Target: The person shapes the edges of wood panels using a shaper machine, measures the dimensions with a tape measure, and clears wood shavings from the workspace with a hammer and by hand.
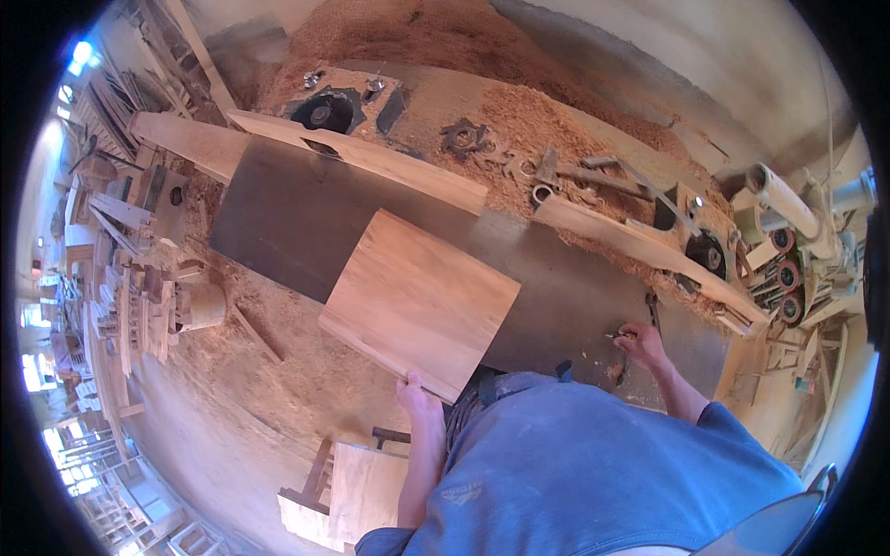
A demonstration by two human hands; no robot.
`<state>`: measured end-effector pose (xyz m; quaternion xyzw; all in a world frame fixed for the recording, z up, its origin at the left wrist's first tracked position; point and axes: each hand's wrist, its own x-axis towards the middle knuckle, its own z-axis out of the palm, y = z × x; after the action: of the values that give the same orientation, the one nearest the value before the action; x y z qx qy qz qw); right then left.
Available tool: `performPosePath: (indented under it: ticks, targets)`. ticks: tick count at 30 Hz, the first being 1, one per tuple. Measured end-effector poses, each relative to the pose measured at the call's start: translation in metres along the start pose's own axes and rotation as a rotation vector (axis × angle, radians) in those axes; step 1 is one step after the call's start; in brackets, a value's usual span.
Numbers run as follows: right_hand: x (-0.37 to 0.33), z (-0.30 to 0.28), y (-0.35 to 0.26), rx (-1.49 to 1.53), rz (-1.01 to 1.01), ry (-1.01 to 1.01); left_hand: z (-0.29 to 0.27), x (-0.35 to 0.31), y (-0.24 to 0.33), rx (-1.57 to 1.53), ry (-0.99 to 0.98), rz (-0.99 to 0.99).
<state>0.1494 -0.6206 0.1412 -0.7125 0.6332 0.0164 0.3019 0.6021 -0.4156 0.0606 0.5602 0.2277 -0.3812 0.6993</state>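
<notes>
A flat wooden panel (422,301) lies at an angle on the dark metal machine table (301,218), its near corner reaching over the front edge. My left hand (417,397) grips the panel's near left edge, the thumb on top and the other fingers hidden beneath. To the right, just above the table, my right hand (640,344) is closed around a small dark object with a pointed end, too small to name. A dark wrench-like tool (653,309) lies beside that hand.
Wooden fences (371,162) (644,246) line the table's far side. Behind them are sawdust heaps (528,116), a toothed cutter head (462,137) and a hammer (547,167). Pipes (788,199) stand at right. More boards (366,486) stand behind my left arm, and stacked wood (139,306) is further left.
</notes>
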Motion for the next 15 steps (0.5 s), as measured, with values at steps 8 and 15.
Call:
performPosePath:
  ticks: [8,15]
  targets:
    - [0.057,-0.066,-0.071,-0.211,-0.513,0.428,0.017,0.016,0.037,-0.075,0.115,-0.046]
    - [0.224,-0.129,-0.100,-0.450,-0.260,0.467,-0.008,0.051,0.053,0.164,-0.002,0.034]
